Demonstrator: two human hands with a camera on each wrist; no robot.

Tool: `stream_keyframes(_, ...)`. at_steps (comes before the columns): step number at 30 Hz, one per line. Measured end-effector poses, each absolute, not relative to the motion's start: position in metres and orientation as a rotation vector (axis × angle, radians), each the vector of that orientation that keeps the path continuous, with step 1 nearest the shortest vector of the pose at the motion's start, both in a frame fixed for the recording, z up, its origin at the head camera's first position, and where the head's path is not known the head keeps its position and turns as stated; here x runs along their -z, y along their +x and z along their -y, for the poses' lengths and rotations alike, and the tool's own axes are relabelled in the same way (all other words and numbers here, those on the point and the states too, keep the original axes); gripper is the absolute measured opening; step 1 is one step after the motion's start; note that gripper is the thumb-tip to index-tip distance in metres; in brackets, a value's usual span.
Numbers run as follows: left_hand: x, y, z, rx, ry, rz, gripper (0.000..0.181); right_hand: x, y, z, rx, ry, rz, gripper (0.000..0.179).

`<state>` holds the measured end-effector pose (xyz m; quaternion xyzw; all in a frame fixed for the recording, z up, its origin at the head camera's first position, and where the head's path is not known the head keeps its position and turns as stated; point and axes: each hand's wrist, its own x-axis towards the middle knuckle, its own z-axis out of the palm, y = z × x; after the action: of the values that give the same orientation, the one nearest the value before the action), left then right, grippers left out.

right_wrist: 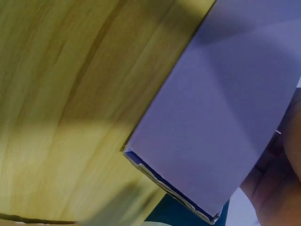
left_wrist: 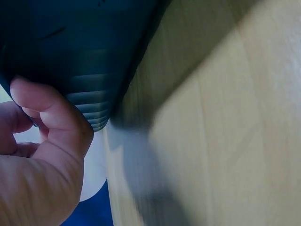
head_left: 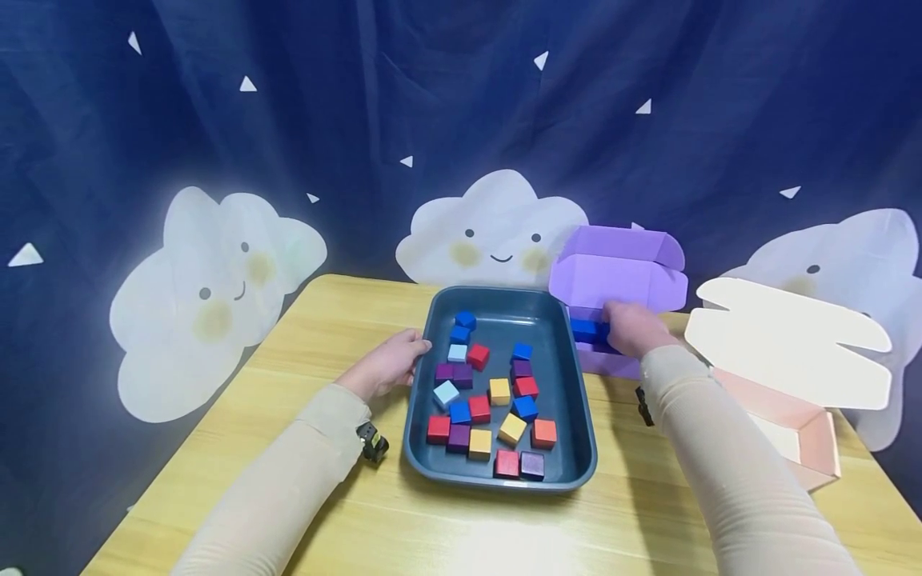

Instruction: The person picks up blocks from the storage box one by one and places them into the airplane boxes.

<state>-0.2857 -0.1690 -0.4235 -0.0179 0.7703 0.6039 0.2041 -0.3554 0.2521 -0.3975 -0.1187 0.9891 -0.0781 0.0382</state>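
A dark blue-grey tray (head_left: 504,308) stands on the table, its far end raised or level I cannot tell. Loose red, blue, purple, yellow, orange and light-blue blocks (head_left: 479,409) lie in it. My left hand (head_left: 389,364) grips the tray's left rim, thumb and fingers bent about the edge in the left wrist view. To the right of the tray is an open purple box (head_left: 608,364) with something blue (head_left: 589,330) inside. My right hand (head_left: 637,330) reaches down into this box beside the blue thing. Its fingertips are hidden, and the box wall covers them in the right wrist view.
An open pink box (head_left: 817,444) with a white raised lid (head_left: 785,344) stands at the right, close to my right forearm. The wooden table (head_left: 360,512) meets a dark blue curtain (head_left: 461,96) with cloud pictures at the back.
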Motion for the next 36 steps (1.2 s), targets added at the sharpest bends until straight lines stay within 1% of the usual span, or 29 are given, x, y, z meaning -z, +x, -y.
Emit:
stream_keyframes(11,0.423,-0.284,0.169,-1.676,-0.029,-2.153,0.029,0.405,-0.356,-0.252,0.305,-0.408,-3.029,0.022)
stream_keyframes(18,0.422,-0.284,0.169,-1.652,-0.058,-2.182,0.025,0.403,-0.355,-0.251,0.326,-0.385,-3.012,0.022)
stream_keyframes(22,0.423,-0.286,0.168,-1.642,-0.043,-2.192,0.025,0.397,-0.354,-0.250,0.285,-0.366,-3.022,0.021)
stream_keyframes(29,0.425,-0.287,0.169,-1.645,-0.043,-2.190,0.025,0.378,-0.351,-0.241,0.262,-0.404,-3.038,0.011)
stream_keyframes(36,0.424,-0.287,0.169,-1.632,-0.036,-2.199,0.025,0.362,-0.350,-0.223,0.301,-0.508,-3.046,0.018)
